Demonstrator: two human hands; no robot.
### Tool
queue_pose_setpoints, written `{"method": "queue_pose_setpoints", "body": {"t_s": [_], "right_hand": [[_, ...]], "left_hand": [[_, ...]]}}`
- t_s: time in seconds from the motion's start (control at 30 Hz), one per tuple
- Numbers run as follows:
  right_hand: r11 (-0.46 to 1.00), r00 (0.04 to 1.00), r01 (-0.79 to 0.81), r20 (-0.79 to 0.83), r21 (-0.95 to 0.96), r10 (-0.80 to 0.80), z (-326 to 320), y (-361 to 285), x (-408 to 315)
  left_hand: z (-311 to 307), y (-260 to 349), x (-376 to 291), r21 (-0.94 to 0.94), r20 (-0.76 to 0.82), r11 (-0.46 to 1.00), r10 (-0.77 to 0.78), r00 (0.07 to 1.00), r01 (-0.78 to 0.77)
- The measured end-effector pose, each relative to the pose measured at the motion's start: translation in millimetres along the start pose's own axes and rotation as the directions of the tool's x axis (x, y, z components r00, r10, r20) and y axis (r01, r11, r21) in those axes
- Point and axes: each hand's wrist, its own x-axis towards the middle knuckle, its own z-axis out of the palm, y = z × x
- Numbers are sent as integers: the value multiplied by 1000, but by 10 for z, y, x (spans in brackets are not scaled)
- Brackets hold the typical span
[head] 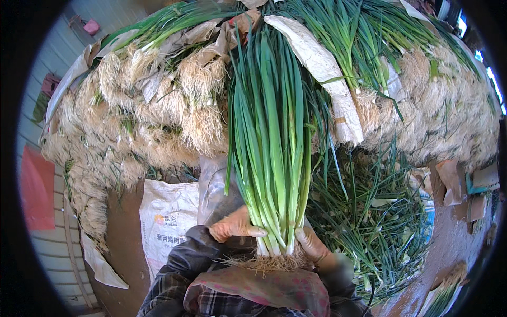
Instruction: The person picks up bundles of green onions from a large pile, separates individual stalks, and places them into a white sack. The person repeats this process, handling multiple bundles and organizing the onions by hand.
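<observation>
A bunch of long green onions [273,158] lies in front of me, with its roots towards my body and its green leaves pointing away. Against the white stems on the left rests my left hand [237,226], its thumb lying across the outer stalks. My right hand [315,245] presses the stems from the right side, thumb upward. Between them the bunch is held just above its tangle of pale roots [273,262]. The fingers of both hands are mostly hidden under the stalks. A spotted plastic apron [257,285] covers my lap below the roots.
Heaped green onions with dry roots [150,119] stretch across the left, and another root-out heap [427,99] is on the right. Loose trimmed leaves [368,222] pile at my right. A white printed sack [166,222] lies left, and a folded white sheet [321,67] lies beyond the bunch.
</observation>
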Motion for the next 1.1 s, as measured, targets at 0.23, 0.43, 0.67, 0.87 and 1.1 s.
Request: {"method": "queue_pose_setpoints", "body": {"t_s": [0.23, 0.43, 0.67, 0.87, 1.1], "right_hand": [[838, 961, 275, 132, -471, -241, -183, 24, 195], [988, 990, -74, 129, 137, 57, -421, -140, -226], [913, 888, 363, -365, 187, -278, 59, 7, -1075], [888, 640, 382, -620, -255, -454, 331, -210, -1735], [515, 77, 774, -752, -368, -655, 332, -140, -2977]], "left_hand": [[395, 170, 348, -545, 179, 838, 130, 975, -11], [722, 69, 798, -744, 270, 661, 160, 950, 100], [1182, 283, 1319, -816, -53, 546, 258, 965, -191], [1437, 500, 1703, -816, -84, 507, 372, 924, -278], [1586, 597, 1732, -722, -258, 533, 383, 887, -441]]}}
